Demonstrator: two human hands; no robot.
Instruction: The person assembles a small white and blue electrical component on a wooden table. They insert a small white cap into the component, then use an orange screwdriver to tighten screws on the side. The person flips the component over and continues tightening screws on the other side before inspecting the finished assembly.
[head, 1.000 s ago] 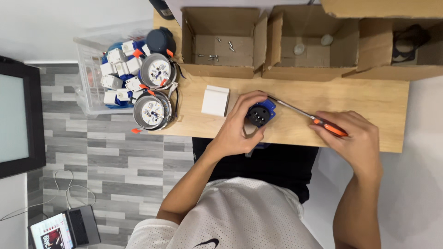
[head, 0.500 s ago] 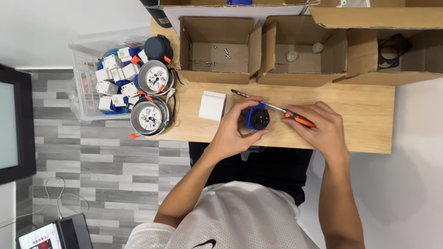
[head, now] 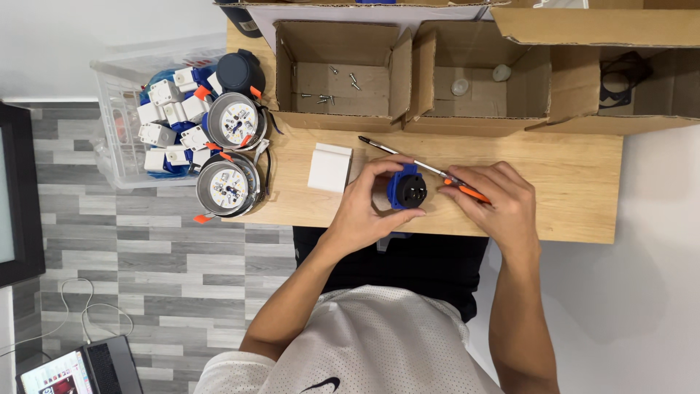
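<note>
- The wooden table (head: 554,211) is bounded on the far side by three open cardboard boxes (head: 339,66); its near edge runs just below both hands.
- Bare table surface lies to the right of the right hand (head: 499,201), up to the right edge.
- To the left, a white block (head: 329,167) sits just beside the left hand (head: 368,204); further left, two round fixtures (head: 227,184) overlap the table's left edge beside a clear bin (head: 127,124).
- The blue and black socket part (head: 406,190) rests near the table's near edge, between the hands.
- Left fingers curl around the part, thumb below, forefinger above, pinching it.
- Right fingers are closed on the orange-handled screwdriver (head: 415,164); its shaft passes just above the part, tip pointing far-left.
</note>
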